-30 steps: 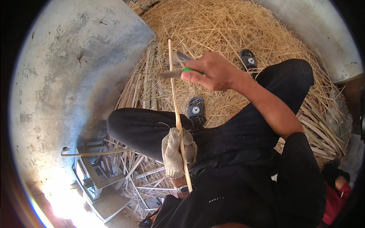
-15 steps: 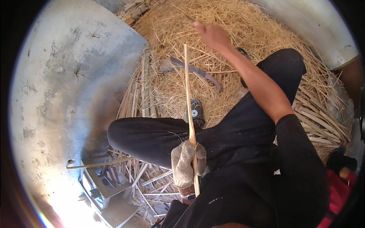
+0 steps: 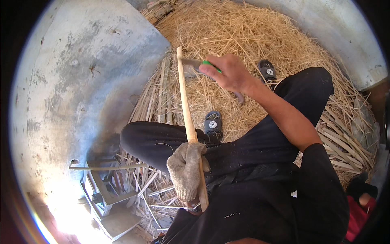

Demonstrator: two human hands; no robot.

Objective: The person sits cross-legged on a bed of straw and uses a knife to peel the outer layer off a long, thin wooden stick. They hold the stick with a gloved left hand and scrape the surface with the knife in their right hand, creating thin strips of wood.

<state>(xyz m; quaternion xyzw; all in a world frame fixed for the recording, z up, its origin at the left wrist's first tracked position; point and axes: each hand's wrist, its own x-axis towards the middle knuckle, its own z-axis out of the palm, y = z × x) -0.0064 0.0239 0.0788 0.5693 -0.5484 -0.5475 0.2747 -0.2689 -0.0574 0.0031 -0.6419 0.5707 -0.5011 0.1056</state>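
My left hand (image 3: 187, 171), in a worn grey cloth glove, grips the lower part of a long pale bamboo strip (image 3: 185, 101) that points up and away from me over my crossed legs. My right hand (image 3: 227, 72), bare, holds a knife with a green handle (image 3: 194, 65); its blade lies against the strip's upper end. I sit cross-legged in black clothes on a heap of straw-coloured shavings (image 3: 243, 36). Black shoes (image 3: 212, 124) show by my knee.
A bundle of split bamboo strips (image 3: 160, 93) lies left of my legs on the shavings. A small metal frame stand (image 3: 101, 187) sits at lower left on the grey concrete floor (image 3: 81, 81). More strips lie at right (image 3: 345, 138). Something red (image 3: 359, 215) is at lower right.
My right hand reached far out over the shavings half a second ago; it has come back with the knife at the strip's top end. The strip tilted slightly.
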